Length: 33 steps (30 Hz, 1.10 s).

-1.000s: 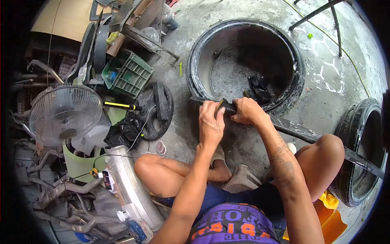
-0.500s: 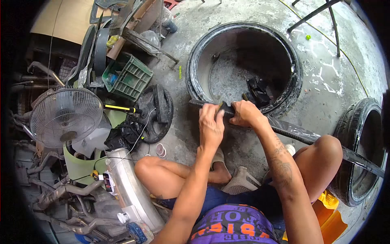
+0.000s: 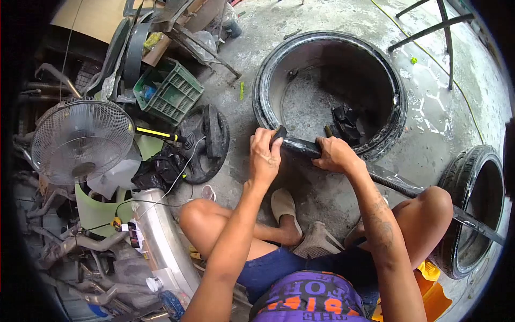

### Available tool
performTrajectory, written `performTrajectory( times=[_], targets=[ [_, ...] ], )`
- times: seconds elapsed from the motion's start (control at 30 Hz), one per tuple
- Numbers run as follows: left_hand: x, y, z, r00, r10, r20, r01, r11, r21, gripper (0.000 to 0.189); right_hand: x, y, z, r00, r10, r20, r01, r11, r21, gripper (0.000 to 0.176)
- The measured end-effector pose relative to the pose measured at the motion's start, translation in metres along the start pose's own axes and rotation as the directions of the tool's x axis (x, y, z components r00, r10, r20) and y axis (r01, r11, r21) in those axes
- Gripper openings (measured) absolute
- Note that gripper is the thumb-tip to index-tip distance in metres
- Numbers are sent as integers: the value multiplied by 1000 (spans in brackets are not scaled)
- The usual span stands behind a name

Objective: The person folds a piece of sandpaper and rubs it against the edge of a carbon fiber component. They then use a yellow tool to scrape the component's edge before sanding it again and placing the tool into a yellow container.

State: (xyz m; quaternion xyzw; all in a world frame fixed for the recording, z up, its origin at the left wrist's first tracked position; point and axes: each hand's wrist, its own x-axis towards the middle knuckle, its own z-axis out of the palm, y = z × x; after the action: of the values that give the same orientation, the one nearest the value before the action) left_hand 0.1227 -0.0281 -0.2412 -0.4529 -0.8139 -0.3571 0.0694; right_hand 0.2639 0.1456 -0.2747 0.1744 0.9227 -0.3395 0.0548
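Observation:
A long, glossy black strip (image 3: 394, 181) with a woven-looking pattern runs across the near rim of the tyre-like ring (image 3: 261, 102), under my right forearm and out to the right. My left hand (image 3: 265, 158) is closed around a small black block (image 3: 280, 132) at the strip's left end. Closed on the strip, my right hand (image 3: 338, 154) sits a short way to the right, with a bare stretch between the two hands. Inside the ring lies a crumpled black bundle (image 3: 346, 123), with a short brownish piece beside it, near my right fingers.
A tyre (image 3: 461, 182) stands at the right under the strip's far end. To the left are a fan (image 3: 83, 139), a green crate (image 3: 174, 91), a black round base (image 3: 217, 155), a metal muffler (image 3: 163, 236) and piled pipes. Dark metal legs (image 3: 434, 32) rise at upper right.
My left hand has slid left along the strip with the black block, to its end. My right hand has shifted slightly right and down, and the gap between the hands has widened.

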Motion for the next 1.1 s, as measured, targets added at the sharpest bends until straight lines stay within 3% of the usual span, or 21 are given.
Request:
performTrajectory(
  times=[0.13,0.2,0.23,0.27,0.33,0.4,0.47,0.53,0.67,0.73,0.8,0.87,0.9,0.93,1.0,1.1],
  targets=[
    [-6,-3,5,999,-40,-20,39,998,-52,13,-3,-2,-6,999,-2,47,1,1000,14,58],
    [-6,-4,5,998,-44,-41,40,995,-87,12,-8,-11,-16,999,-19,34,10,970,242,72],
    [-6,-3,3,998,-45,-34,41,994,-99,12,-6,-6,-7,997,-38,-63,57,942,332,78],
    [-7,-3,2,998,-48,-29,44,993,-112,12,-2,-6,-7,998,-32,-57,49,945,323,78],
    [-9,-3,1,997,-66,-34,61,990,-129,12,6,-8,-12,986,127,107,-164,857,489,75],
    [-10,-3,1,996,-83,-40,76,986,-149,11,10,-9,-5,990,136,31,-134,875,465,68],
    [-11,-4,0,997,-58,-47,50,987,-153,11,19,-10,-6,967,230,106,-253,852,459,80],
    [-12,-5,0,997,-53,-50,44,985,-167,12,29,-10,2,966,244,84,-254,846,469,83],
    [-12,-5,-1,998,-60,-33,53,983,-176,13,38,-16,9,913,408,-8,-389,875,289,90],
    [-13,-5,0,998,-57,-40,49,981,-188,13,30,-19,2,916,387,-103,-287,814,505,92],
    [-13,-6,-1,997,-60,-50,50,980,-190,13,8,-18,-6,933,339,-119,-268,876,401,83],
    [-14,-6,0,997,-62,-48,51,978,-201,13,-22,-12,-6,973,-29,-227,29,1000,-5,74],
    [-15,-6,0,997,-63,-46,52,978,-201,13,-31,-9,-6,995,2,-104,-10,997,-79,64],
    [-14,-7,0,997,-60,-45,50,981,-185,13,-35,-9,-1,994,4,-106,-12,997,-76,64],
    [-13,-4,-2,998,-48,-46,40,987,-156,13,-34,-7,10,988,50,-147,-87,962,-258,55],
    [-12,12,-10,999,-9,-40,-1,972,-235,17,-29,-3,14,985,76,-157,-111,966,-231,47]
  ],
)
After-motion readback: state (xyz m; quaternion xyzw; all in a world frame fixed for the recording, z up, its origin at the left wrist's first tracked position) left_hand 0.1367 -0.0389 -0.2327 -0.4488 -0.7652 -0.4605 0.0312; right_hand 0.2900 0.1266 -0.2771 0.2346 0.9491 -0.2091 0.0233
